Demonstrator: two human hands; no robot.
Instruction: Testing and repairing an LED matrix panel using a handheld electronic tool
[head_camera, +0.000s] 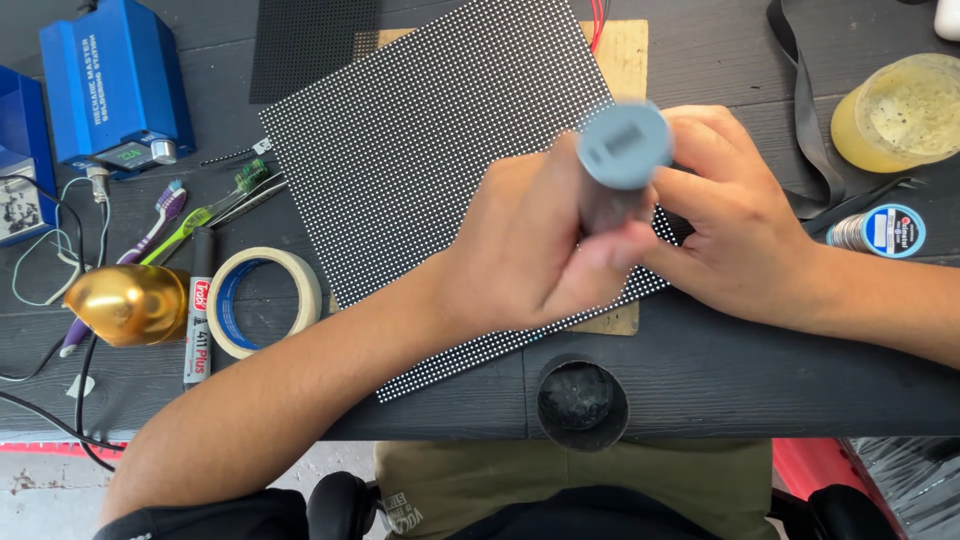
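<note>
My left hand (520, 255) is wrapped around a grey cylindrical tool (620, 160) whose flat round end faces the camera. My right hand (735, 225) rests beside it, fingers curled against the tool's lower part, over the right edge of a black panel covered in rows of small white dots (420, 150). The panel lies tilted on a dark wooden table (720, 380), on top of a brown board (625, 55). The tool's working tip is hidden behind my hands.
A blue soldering station (115, 80) stands at the back left. Near it lie toothbrushes (170, 215), a gold dome-shaped object (125, 305), a marker (198, 320) and a tape roll (262, 300). A yellow tub (900, 110) and solder spool (885, 230) sit right. A round hole (582, 400) opens at the table's front edge.
</note>
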